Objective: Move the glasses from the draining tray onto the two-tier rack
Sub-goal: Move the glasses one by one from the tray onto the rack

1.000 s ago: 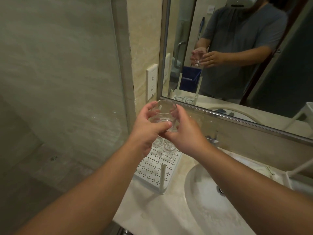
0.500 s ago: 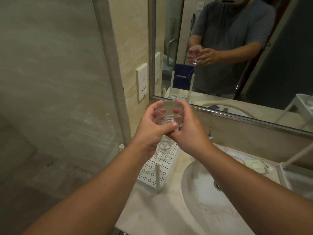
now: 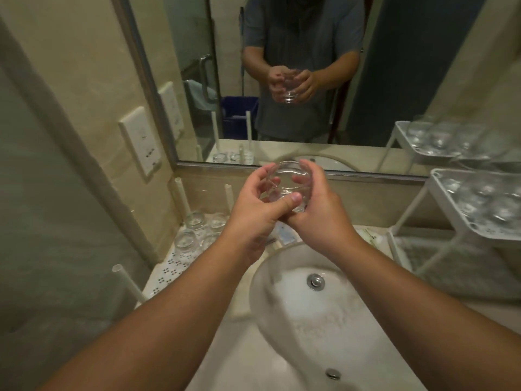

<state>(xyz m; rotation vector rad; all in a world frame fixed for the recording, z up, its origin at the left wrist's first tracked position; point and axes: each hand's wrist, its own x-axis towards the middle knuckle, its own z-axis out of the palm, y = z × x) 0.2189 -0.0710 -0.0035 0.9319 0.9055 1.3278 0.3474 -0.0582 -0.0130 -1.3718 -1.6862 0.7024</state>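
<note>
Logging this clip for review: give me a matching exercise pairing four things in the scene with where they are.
Things:
1. held glass
2. draining tray
3. two-tier rack
4. sink drain

Places:
A. right of the basin, top tier loaded with glasses
B. between both hands, above the basin's far edge
C. in the bottom of the basin
D. left of the basin, glasses at its far end

Pairs: 1-B, 2-D, 3-A, 4-C
</note>
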